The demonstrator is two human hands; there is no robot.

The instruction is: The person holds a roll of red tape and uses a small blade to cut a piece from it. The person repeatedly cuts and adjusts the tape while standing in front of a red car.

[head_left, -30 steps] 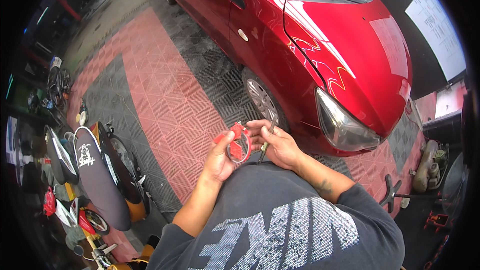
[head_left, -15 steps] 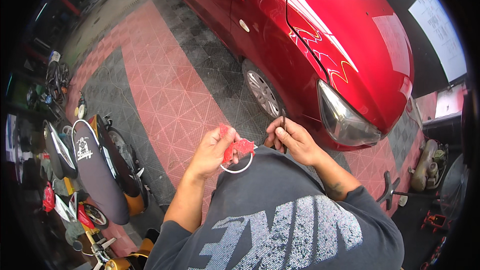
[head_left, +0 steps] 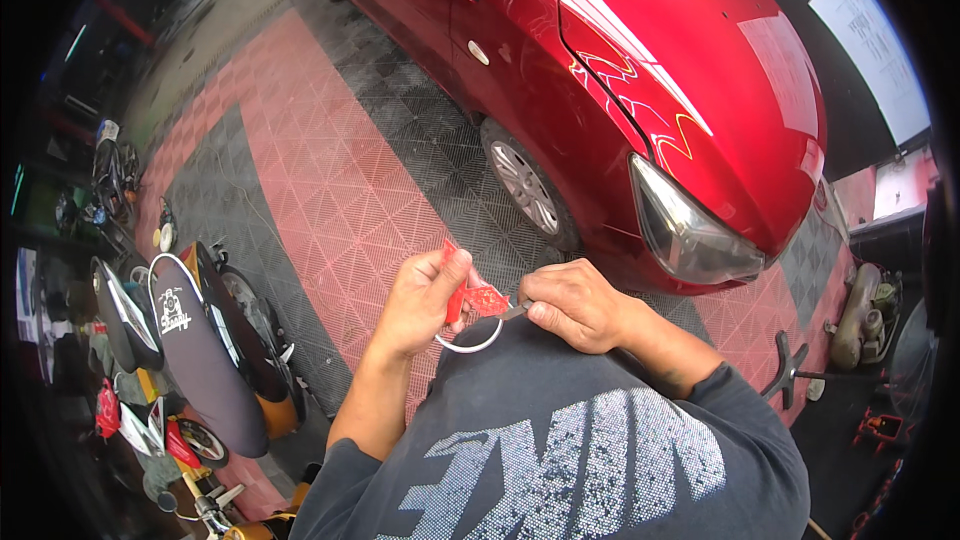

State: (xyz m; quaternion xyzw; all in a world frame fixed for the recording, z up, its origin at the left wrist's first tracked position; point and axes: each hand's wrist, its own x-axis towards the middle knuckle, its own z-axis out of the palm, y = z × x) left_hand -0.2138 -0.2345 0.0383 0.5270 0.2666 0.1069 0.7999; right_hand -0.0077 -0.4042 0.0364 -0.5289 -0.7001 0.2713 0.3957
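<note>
My left hand is closed, its thumb and fingers pinching a crumpled-looking red piece that shines like plastic or film. A white cord or thin tube curves in a loop below the red piece. From the right, my right hand wraps round a slim tool, of which only a grey metal tip shows. That tip meets the right edge of the red piece; most of the tool is hidden in my fist. Both hands are just in front of my dark shirt.
Ahead on the right stands a red car, its headlight and front wheel close by. Red and black floor tiles spread underneath. At left are motorcycles, one with a grey seat. A black stand is at right.
My right hand has turned over and closed round the tool, bringing its tip from upright and apart to the red piece's edge. My left hand stays nearly still.
</note>
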